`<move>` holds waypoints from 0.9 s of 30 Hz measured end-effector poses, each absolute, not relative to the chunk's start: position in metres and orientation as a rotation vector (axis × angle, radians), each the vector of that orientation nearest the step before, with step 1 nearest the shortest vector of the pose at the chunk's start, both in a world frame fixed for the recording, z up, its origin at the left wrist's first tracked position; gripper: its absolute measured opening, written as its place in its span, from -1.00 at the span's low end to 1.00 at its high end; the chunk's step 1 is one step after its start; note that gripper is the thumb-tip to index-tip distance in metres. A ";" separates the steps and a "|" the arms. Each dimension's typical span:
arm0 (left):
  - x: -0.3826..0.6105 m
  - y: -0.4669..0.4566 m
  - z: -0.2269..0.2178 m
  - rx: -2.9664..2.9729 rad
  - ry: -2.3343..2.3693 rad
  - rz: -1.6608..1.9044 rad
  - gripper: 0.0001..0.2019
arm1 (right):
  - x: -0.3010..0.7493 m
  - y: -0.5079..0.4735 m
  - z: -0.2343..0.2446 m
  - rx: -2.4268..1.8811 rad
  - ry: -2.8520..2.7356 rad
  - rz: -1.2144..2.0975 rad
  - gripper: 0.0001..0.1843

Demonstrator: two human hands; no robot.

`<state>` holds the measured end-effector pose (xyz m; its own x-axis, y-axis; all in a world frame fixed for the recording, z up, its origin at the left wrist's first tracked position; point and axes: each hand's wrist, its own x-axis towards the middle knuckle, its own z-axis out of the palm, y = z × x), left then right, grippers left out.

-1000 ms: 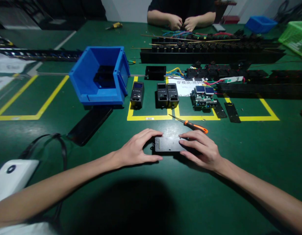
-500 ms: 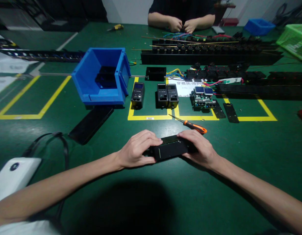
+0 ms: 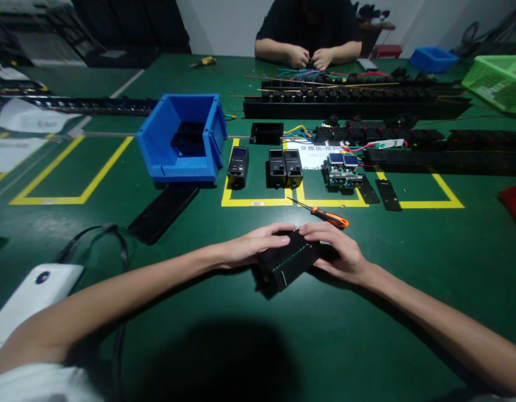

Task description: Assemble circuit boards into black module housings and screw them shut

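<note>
A black rectangular housing [image 3: 288,263] with a thin green line on its side is held just above the green table, tilted with its near end down to the left. My left hand [image 3: 253,250] grips its far left end, fingers curled over the top. My right hand [image 3: 339,254] holds its right end, fingers wrapped over it. An orange-handled screwdriver [image 3: 323,214] lies just beyond my hands.
A blue bin [image 3: 182,139] stands at the back left, with a flat black plate [image 3: 163,212] before it. Three black modules [image 3: 237,166] and a circuit board [image 3: 340,172] sit in yellow-taped boxes. Long black power strips [image 3: 354,103] lie further back, where another person's hands [image 3: 310,56] work on wires.
The housing went from lying flat with its grey face up to being lifted and turned, dark side toward me, near end swung down to the left. Both hands kept hold.
</note>
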<state>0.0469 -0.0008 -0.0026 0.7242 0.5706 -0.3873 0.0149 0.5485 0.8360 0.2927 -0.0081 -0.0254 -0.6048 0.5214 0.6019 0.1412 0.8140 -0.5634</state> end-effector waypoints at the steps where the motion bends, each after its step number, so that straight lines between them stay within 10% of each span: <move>1: 0.051 0.000 -0.003 0.894 0.654 0.328 -0.44 | 0.293 -0.008 -0.025 -0.481 -2.182 0.601 -0.40; 14: 0.061 0.001 -0.019 0.504 0.516 0.589 -0.56 | 0.280 -0.026 -0.026 -0.871 -1.839 0.740 -0.50; 20: 0.062 -0.001 -0.018 0.531 0.534 0.559 -0.49 | 0.276 -0.028 -0.023 -0.829 -2.064 0.579 0.01; 27: 0.062 -0.003 -0.018 0.545 0.509 0.576 -0.52 | 0.276 -0.027 -0.022 -0.811 -2.109 0.545 0.07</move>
<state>0.0620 -0.0027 -0.0176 0.7254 0.6235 -0.2916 -0.3659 0.7081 0.6039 0.2758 -0.0272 -0.0221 -0.4795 0.7043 0.5236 0.3626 0.7023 -0.6126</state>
